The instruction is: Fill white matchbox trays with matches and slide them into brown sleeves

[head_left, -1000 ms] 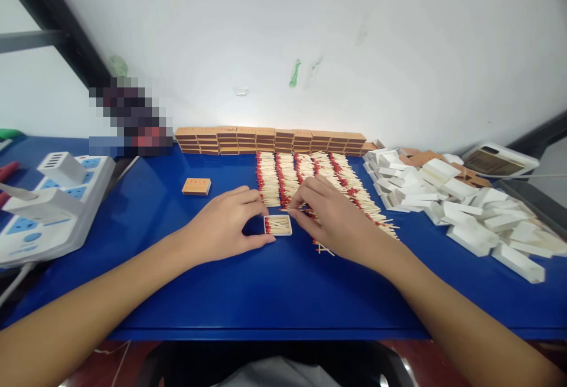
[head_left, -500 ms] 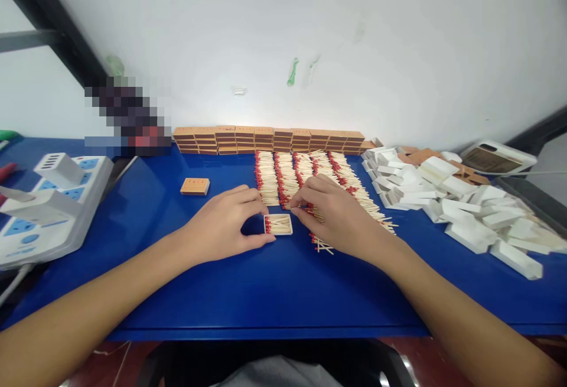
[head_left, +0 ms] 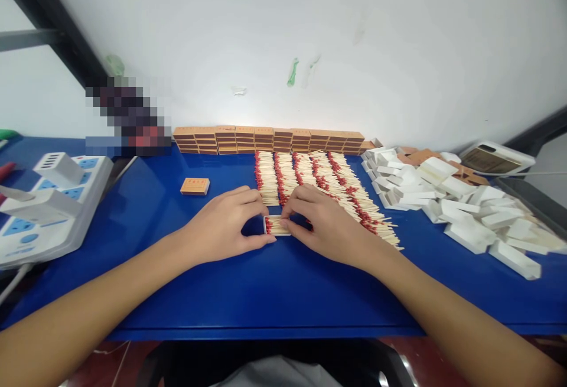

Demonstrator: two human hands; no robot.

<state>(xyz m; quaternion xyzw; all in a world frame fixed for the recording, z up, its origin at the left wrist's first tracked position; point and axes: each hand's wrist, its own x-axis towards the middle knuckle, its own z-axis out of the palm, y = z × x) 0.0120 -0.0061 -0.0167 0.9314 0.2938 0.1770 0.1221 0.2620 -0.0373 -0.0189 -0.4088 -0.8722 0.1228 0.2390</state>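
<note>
A white matchbox tray [head_left: 282, 234] lies flat between two bare hands — its left end gripped by the left hand's [head_left: 228, 224] thumb and fingers, its right end under the right hand's [head_left: 323, 220] fingertips, whose hold cannot be told. Red-headed matches [head_left: 273, 226] fill it, heads left — both hands curve inward.

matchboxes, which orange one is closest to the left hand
The lone orange matchbox lying flat on the blue table, just beyond the left hand; the row of stacked matchboxes stands farther back along the wall.
</note>
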